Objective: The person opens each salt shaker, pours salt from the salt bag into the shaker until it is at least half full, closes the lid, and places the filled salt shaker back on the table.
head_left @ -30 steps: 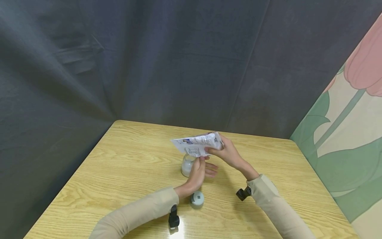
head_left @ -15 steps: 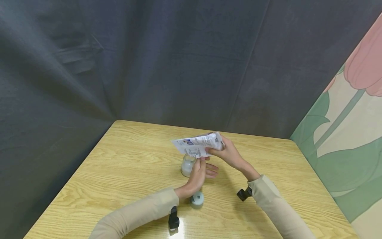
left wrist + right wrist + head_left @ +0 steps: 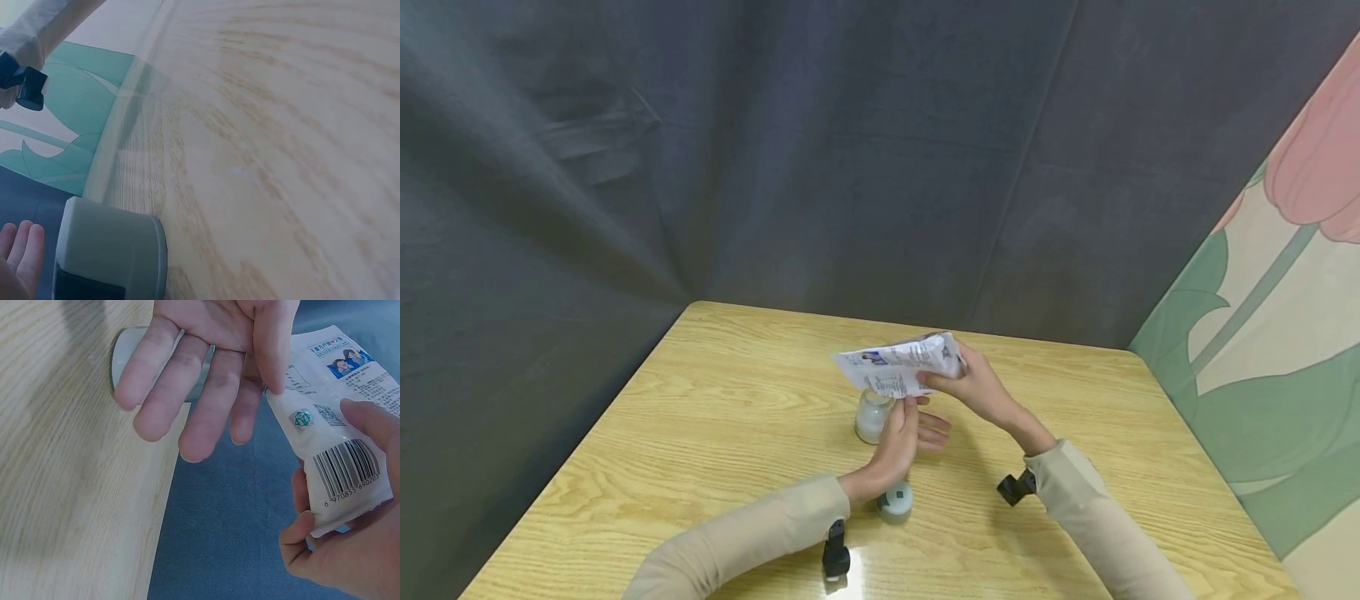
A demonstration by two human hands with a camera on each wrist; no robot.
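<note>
A white printed plastic packet (image 3: 895,367) is tilted above the table, its lower edge over a glass jar (image 3: 869,421) with whitish contents. My right hand (image 3: 973,387) grips the packet's right end, thumb on the near face; the barcode shows in the right wrist view. The thumb and index finger of my left hand (image 3: 898,437) pinch the packet's lower edge, the other fingers stretched out beside the jar. Those fingers partly hide the jar (image 3: 125,356) in the right wrist view. Close to my left wrist stands a pale round lid or tub (image 3: 895,502), large in the left wrist view.
The wooden table (image 3: 715,417) carries the jar and the pale round piece. A dark curtain (image 3: 850,167) hangs along its back and left, and a wall with painted tulips (image 3: 1270,333) stands at the right. Black cameras (image 3: 837,558) sit on both wrists.
Both hands and the packet stay almost in place, with only a slight shift to the right and down. The jar and the pale round piece have not moved.
</note>
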